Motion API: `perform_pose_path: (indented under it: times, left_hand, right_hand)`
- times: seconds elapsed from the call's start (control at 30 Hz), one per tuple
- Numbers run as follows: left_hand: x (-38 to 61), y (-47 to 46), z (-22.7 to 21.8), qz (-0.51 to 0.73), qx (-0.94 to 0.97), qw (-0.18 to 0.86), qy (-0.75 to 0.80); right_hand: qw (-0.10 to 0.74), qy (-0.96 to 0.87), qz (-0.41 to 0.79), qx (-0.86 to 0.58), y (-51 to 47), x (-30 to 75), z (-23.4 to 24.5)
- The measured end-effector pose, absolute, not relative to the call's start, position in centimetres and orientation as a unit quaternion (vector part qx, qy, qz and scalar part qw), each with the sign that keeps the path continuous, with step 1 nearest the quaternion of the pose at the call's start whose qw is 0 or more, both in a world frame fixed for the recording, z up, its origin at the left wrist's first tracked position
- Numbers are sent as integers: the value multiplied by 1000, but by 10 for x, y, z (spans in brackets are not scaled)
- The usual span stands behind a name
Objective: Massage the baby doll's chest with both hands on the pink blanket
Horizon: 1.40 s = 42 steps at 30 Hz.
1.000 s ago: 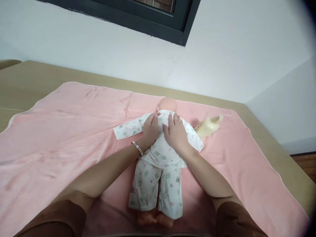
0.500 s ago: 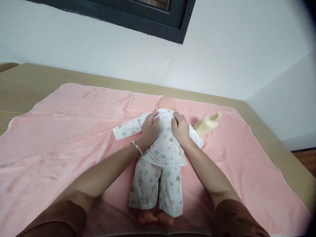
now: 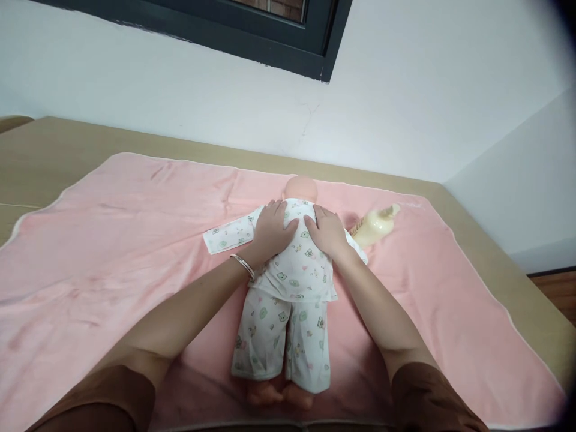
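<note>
A baby doll (image 3: 299, 270) in a white printed top and matching trousers lies face down, its bald head away from me and its feet toward me. My left hand (image 3: 273, 231) rests flat on the left side of its upper back, fingers spread and thumb pointing inward. Opposite it, my right hand (image 3: 327, 233) lies open on the right side of the upper back. Both thumbs come near each other over the spine. The doll's left-hand sleeve (image 3: 231, 235) stretches out sideways; the other sleeve is partly hidden behind my right wrist.
Under the doll a pink blanket (image 3: 148, 240) covers most of the wooden table (image 3: 90, 135). A cream-coloured bottle (image 3: 378, 223) lies on its side by the right sleeve. Behind the table stands a white wall with a dark window frame (image 3: 315, 57).
Both thumbs have swung inward toward the middle of the doll's back, and the hands lie flatter. The doll and bottle keep their places; the view has shifted slightly.
</note>
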<state>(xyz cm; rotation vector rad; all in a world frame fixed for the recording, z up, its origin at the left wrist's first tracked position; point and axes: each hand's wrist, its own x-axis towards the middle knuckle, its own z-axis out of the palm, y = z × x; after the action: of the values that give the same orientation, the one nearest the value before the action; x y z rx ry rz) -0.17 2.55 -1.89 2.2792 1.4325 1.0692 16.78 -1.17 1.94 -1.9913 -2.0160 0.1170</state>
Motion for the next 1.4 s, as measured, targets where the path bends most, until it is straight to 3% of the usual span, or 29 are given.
perform_pose_path:
  times: [0.3,0.67,0.97,1.2,1.4]
  left_hand:
    - [-3,10,-12,378,796,28,472]
    - [-8,28,-13,321,811,67,485]
    - [-5,5,3,281,823,-12,494]
    - [-11,29,-9,292,837,62,458]
    - [-10,23,-4,279,846,42,453]
  right_hand:
    - [100,-723,-95,-677,-39,140,33]
    - [127,-736,95,-657,-11,181,32]
    - [69,-746,-79,-657,-45,142,40]
    - [133,-732,7,-668,-17,165,22]
    - [108,-731,-50,-672,-29,150,22]
